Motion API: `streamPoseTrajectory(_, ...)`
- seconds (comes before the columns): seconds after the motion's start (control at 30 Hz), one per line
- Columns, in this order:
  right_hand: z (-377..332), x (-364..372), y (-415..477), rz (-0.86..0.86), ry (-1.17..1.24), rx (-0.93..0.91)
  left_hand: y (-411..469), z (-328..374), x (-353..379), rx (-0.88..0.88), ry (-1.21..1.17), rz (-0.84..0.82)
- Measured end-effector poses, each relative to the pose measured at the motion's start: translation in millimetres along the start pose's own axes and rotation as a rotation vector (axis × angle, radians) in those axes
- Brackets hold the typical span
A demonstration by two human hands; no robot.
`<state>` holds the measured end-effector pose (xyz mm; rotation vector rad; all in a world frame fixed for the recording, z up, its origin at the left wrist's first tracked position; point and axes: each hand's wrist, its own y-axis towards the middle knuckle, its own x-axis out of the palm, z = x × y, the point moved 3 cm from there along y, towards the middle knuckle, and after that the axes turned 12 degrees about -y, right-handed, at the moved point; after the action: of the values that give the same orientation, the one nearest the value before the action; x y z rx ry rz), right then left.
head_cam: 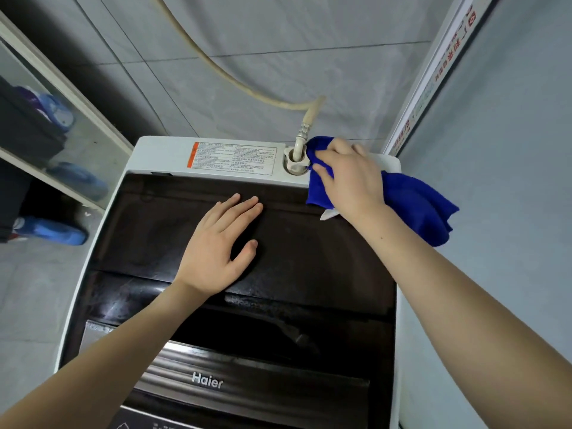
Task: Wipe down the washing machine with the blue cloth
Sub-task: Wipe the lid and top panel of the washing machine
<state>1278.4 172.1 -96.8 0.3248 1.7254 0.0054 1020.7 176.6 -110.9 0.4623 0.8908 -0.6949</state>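
Washing machine (154, 156), a top-loading unit marked Haier (207, 380) on its front panel, stands in a corner against a grey tiled wall (278, 41). Its dark lid (309, 252) is closed and shows dull smears.

Blue cloth (414, 205) lies on the white rear deck at the machine's back right corner. Its front edge touches the water inlet fitting (297, 161) and its loose end hangs off the right side of the cabinet.

Right hand (349, 181) rests on top of the bunched cloth and presses it against the deck. The fingers are spread and only lightly bent, and the thumb lies on the fabric towards the inlet.

Left hand (216, 249) lies palm down on the lid near its middle. The four fingers are straight and close together, and the thumb is set apart. It holds nothing.

A beige hose (235, 78) runs down the wall into the inlet fitting. A printed warning label (232, 157) with an orange strip sits on the rear deck just left of the fitting.

A blue shoe (52, 232) lies on the floor to the left of the machine.
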Motion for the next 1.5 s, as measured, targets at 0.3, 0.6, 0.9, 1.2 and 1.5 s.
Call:
streamPoseTrajectory(0.3, 52, -6, -47, 0.036, 0.048, 0.149, 2, -1, 1, -0.009, -0.012, 0.012)
streamPoseTrajectory(0.6, 37, 0, -12, 0.042, 0.070, 0.125, 2, 0, -1, -0.006, -0.010, -0.002)
streamPoseTrajectory(0.9, -50, -19, -155, -0.047, 0.116, -0.127, -1, 0, -2, -0.044, -0.149, 0.064)
streamPoseTrajectory(1.2, -116, 16, -12, -0.077, -0.041, -0.094, -44, -92, -73, -0.219, 0.093, 0.116)
streamPoseTrajectory(1.5, -141, 35, 40, 0.029, -0.242, 0.317, -50, -121, -82, -0.166, -0.101, 0.231)
